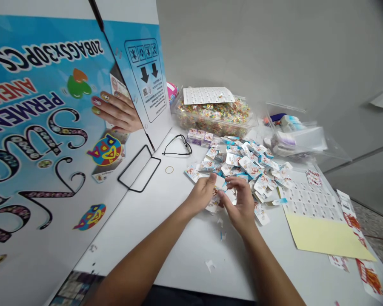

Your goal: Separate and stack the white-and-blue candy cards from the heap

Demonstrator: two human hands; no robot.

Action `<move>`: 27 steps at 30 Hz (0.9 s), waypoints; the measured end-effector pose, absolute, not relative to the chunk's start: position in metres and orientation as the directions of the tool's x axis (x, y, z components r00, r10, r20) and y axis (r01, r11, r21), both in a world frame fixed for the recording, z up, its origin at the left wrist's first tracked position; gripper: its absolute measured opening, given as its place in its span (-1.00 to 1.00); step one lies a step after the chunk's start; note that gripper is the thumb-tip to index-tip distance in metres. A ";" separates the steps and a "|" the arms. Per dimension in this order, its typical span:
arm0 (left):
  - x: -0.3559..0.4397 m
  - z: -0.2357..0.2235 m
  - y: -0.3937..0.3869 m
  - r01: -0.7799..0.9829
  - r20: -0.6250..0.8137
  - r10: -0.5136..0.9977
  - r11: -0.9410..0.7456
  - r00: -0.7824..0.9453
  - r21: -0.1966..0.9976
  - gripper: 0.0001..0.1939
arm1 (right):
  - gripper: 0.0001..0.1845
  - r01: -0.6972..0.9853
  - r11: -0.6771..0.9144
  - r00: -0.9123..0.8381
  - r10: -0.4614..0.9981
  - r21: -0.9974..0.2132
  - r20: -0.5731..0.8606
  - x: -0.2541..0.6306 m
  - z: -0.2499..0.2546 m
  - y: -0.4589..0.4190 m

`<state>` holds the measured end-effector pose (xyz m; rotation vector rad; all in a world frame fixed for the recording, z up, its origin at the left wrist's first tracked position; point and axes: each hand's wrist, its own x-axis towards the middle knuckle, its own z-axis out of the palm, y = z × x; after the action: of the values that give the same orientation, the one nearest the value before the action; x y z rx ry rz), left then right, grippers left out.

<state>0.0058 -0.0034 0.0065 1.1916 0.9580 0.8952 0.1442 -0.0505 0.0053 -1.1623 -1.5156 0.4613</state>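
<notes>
My left hand point(201, 193) and my right hand point(241, 203) meet over the white table point(166, 221), both pinched on one small white packet point(220, 182) held between them. Just beyond my fingers lies a heap of several small white, blue and red packets point(245, 163). A few loose packets sit under and beside my right hand. Small torn paper scraps point(221, 233) lie on the table in front of my wrists.
A large blue printed carton point(44, 140) stands at the left, with another person's hand point(115, 111) with painted nails resting on it. A clear tub of colourful candy point(215, 114) sits behind the heap. Label sheets and a yellow sheet point(322, 233) lie right. Black glasses point(178, 144) and a rubber band point(169, 170) lie nearby.
</notes>
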 end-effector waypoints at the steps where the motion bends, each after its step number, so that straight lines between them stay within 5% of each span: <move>1: 0.006 0.008 -0.003 -0.088 -0.128 0.935 0.166 0.331 0.982 -0.38 | -0.81 0.438 0.444 0.110 0.837 -0.782 0.537 0.143 0.005 -0.050; 7: 0.004 0.016 -0.005 -0.317 -0.179 0.784 0.433 0.595 0.844 -0.65 | -0.80 0.527 0.513 -0.005 0.800 -0.678 0.601 0.140 0.006 -0.054; 12: -0.002 0.014 -0.005 -0.296 -0.162 0.754 0.433 0.637 0.851 -0.58 | -0.91 0.394 0.452 -0.053 0.880 -0.800 0.471 0.137 0.005 -0.054; 15: -0.001 0.014 -0.004 -0.242 -0.196 0.695 0.479 0.691 0.844 -0.45 | -0.89 0.328 0.385 0.024 0.909 -0.862 0.415 0.136 0.002 -0.054; 18: 0.002 0.016 -0.004 -0.285 -0.206 0.699 0.517 0.684 0.807 -0.54 | -0.90 0.258 0.356 0.133 0.908 -0.898 0.398 0.134 0.000 -0.055; 22: 0.007 0.016 -0.005 -0.292 -0.256 0.653 0.608 0.712 0.739 -0.75 | -0.94 0.374 0.395 0.228 0.838 -0.839 0.496 0.128 0.000 -0.059; 27: 0.012 0.007 -0.007 -0.302 -0.264 0.620 0.655 0.739 0.692 -0.64 | -0.88 0.458 0.331 0.226 0.854 -0.825 0.468 0.127 0.002 -0.061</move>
<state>0.0120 -0.0066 0.0067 0.6703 0.5158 0.5494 0.1271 -0.0611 0.0016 -1.2986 -1.4071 0.4199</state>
